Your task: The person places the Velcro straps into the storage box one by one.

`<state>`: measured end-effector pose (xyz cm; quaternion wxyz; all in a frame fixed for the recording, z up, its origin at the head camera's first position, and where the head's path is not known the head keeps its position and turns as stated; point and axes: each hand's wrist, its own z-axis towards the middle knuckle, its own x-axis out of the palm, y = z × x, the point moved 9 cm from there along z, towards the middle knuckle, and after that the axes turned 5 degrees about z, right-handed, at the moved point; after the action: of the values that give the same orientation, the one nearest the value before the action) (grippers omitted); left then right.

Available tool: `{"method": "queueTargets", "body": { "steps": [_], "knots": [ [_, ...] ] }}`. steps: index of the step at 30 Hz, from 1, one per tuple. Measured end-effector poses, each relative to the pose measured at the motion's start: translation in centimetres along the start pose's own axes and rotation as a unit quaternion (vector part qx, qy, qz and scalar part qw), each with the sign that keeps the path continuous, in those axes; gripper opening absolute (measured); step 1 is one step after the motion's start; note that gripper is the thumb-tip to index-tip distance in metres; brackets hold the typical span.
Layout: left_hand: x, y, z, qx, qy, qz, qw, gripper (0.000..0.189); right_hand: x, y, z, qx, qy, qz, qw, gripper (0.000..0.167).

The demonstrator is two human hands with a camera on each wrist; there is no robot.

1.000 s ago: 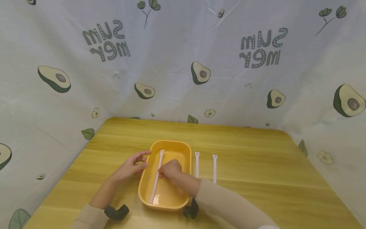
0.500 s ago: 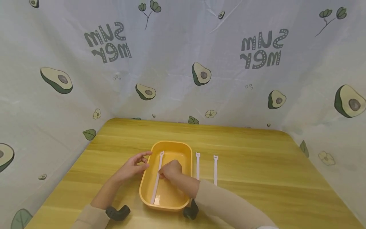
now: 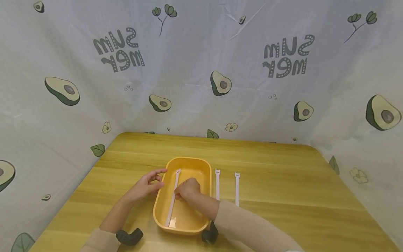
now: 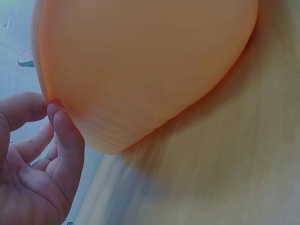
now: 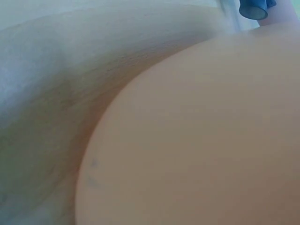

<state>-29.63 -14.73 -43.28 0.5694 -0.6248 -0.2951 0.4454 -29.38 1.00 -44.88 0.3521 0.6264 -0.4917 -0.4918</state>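
A long white cable tie (image 3: 172,208) with a wide slotted head lies lengthwise in the left part of a yellow rectangular tray (image 3: 185,231). My right hand (image 3: 189,189), its fingers curled, reaches into the tray and pinches the tie near its middle; the fingertips are partly hidden. At the tray's left rim, my left hand (image 3: 148,183) rests its fingertips and thumb against the outside, the fingers loosely bent. In the left wrist view that hand (image 4: 42,154) touches the tray's wall (image 4: 140,70). Only the tray's blurred outer wall (image 5: 187,140) fills the right wrist view, with no fingers showing.
Two more white ties, a nearer one (image 3: 217,183) and a farther one (image 3: 237,189), lie to the right of the tray, partly covered by the right arm. The wooden table (image 3: 283,175) ends at an avocado-print curtain (image 3: 189,70). Dark wrist devices (image 3: 129,237) sit on both wrists.
The head view has shifted slightly, so everything sits a little lower. Both hands, the tray and the ties keep their places relative to each other.
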Motion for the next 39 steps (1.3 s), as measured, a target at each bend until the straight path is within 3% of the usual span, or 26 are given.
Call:
{"method": "queueTargets", "body": {
  "steps": [11, 16, 22, 29, 33, 39],
  "knots": [
    [0.0, 0.2, 0.0, -0.012, -0.006, 0.002, 0.9999, 0.055, -0.1, -0.1, 0.1, 0.007, 0.010, 0.022, 0.9997, 0.011],
    [-0.1, 0.0, 0.0, -0.011, -0.003, 0.000, 0.9999, 0.055, -0.1, 0.1, 0.1, 0.022, 0.026, 0.068, 0.9971, 0.010],
    [-0.4, -0.3, -0.2, -0.002, -0.003, 0.002, 1.0000, 0.054, 0.4, 0.8, 0.0, 0.037, 0.078, 0.132, 0.9875, 0.013],
    [-0.3, -0.1, 0.0, 0.002, -0.001, 0.005, 1.0000, 0.053, 0.1, 2.6, -1.0, -0.003, 0.132, 0.130, 0.9827, 0.014],
    [-0.2, 0.1, 0.2, -0.001, 0.001, 0.005, 1.0000, 0.053, -1.0, 3.6, -1.7, -0.034, 0.137, 0.112, 0.9836, 0.016],
    [0.0, 0.2, 0.2, -0.007, 0.003, 0.000, 1.0000, 0.054, -3.1, 4.5, -2.8, -0.045, 0.147, 0.127, 0.9800, 0.020]
  ]
}}
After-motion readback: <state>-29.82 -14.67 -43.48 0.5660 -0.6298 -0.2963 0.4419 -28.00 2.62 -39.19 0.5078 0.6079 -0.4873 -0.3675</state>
